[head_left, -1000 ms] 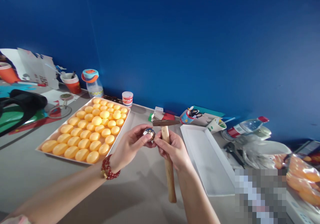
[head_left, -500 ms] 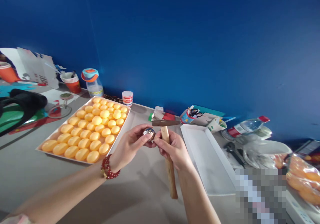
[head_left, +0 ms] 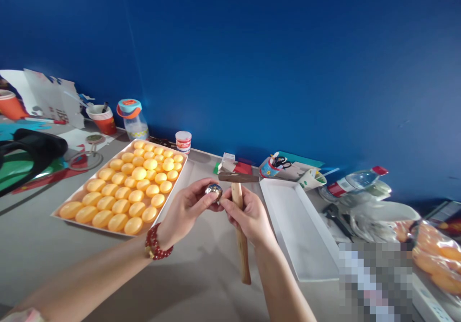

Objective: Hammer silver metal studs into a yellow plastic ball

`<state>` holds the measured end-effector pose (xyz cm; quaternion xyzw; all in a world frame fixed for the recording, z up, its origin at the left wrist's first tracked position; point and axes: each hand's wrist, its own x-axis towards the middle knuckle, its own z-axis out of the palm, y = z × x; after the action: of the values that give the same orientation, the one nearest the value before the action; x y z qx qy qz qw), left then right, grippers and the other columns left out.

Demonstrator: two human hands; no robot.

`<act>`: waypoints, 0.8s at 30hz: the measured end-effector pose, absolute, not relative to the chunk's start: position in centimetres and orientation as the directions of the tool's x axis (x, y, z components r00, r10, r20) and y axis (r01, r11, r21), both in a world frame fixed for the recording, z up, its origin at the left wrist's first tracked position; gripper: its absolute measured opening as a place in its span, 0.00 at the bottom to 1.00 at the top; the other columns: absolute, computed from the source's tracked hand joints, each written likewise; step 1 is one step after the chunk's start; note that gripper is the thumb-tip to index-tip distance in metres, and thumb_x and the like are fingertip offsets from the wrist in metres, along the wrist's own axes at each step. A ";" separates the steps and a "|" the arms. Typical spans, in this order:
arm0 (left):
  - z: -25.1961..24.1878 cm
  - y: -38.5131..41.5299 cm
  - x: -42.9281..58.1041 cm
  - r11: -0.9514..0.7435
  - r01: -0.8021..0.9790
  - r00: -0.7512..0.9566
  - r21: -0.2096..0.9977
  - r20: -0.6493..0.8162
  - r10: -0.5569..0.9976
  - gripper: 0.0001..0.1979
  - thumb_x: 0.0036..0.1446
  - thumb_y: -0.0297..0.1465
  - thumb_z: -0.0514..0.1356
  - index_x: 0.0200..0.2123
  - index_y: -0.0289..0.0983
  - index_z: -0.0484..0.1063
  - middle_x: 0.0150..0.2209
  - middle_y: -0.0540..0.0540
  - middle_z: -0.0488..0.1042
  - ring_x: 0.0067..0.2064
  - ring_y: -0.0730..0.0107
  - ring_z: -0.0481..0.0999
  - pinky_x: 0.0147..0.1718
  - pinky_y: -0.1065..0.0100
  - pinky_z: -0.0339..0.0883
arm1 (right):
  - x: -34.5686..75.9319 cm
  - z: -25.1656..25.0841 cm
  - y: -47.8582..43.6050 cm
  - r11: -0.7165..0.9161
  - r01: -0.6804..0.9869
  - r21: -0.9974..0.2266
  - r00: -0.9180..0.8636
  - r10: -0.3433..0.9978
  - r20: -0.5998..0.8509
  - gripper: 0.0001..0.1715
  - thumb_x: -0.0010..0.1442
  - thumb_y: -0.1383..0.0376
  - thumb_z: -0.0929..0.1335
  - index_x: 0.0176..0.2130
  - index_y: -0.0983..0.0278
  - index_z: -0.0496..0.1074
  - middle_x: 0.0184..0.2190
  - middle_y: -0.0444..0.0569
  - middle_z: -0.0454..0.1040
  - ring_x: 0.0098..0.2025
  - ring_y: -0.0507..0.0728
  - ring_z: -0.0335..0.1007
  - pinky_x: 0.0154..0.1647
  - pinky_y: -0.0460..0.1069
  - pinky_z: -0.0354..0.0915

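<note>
My left hand (head_left: 187, 207), a beaded bracelet at its wrist, is closed around a small shiny metal ball (head_left: 213, 192). Its thumb presses the ball's near side. Just to the right, my right hand (head_left: 252, 214) grips a hammer (head_left: 244, 259) by its wooden handle, high up near the metal head. The hammer stands nearly upright, head at the top. The right thumb and a fingertip come close to the ball; whether they touch it or pinch something small, I cannot tell.
On the left lies a shallow tray (head_left: 55, 212) of orange balls (head_left: 139, 173). A white box tray (head_left: 306, 226) sits on the right. Behind are a small tub (head_left: 183, 142), a pen cup with scissors (head_left: 269, 167) and a bottle (head_left: 356, 180). A blue wall (head_left: 230, 63) closes the back.
The hammer handle's lower end has swung slightly to the left. My right hand has shifted a little left with it; the ball stays in my left hand.
</note>
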<state>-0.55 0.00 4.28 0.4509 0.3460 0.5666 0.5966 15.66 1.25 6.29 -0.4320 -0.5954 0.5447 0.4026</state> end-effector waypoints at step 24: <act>4.4 -0.2 -0.5 -0.080 -0.363 0.113 0.928 0.129 0.985 0.15 0.59 0.33 0.61 0.49 0.36 0.70 0.41 0.45 0.77 0.37 0.66 0.80 0.41 0.63 0.78 | 15.3 6.5 1.0 0.157 0.223 -0.962 -0.259 0.961 0.097 0.08 0.58 0.62 0.69 0.30 0.63 0.67 0.17 0.38 0.65 0.16 0.47 0.55 0.17 0.43 0.54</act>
<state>-0.46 -0.18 4.39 0.4595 0.3386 0.5735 0.5877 15.28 1.02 6.55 -0.4580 -0.6465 0.4601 0.4009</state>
